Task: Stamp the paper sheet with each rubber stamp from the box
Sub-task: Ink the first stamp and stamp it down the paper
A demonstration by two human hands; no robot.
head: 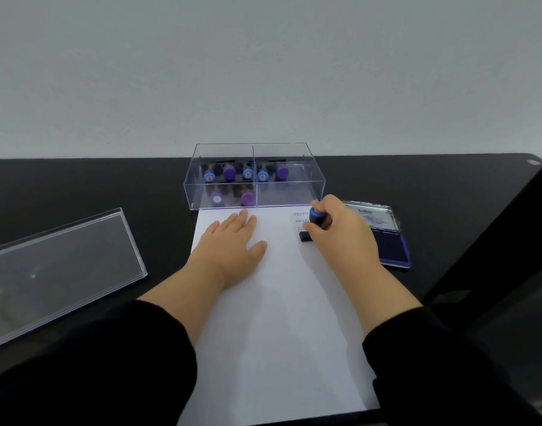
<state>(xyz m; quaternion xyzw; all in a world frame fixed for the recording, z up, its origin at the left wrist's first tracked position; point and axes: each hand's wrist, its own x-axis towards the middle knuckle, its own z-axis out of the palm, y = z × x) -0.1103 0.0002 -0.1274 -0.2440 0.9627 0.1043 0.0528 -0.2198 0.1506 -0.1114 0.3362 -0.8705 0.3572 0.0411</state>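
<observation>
A white paper sheet (279, 318) lies on the black table in front of me. My left hand (231, 245) rests flat on its upper left part, fingers straight. My right hand (337, 232) grips a black rubber stamp with a blue top (313, 224) and holds its base down on the sheet's upper right corner. Blue stamped words (300, 219) show just left of the stamp. A clear plastic box (254, 198) stands behind the sheet, holding several stamps with blue and purple tops (229, 173).
An open ink pad (386, 238) with a blue-violet pad and a metal lid lies right of the sheet, partly behind my right hand. The box's clear lid (57, 269) lies at the left. A dark object (491, 259) slants along the right edge.
</observation>
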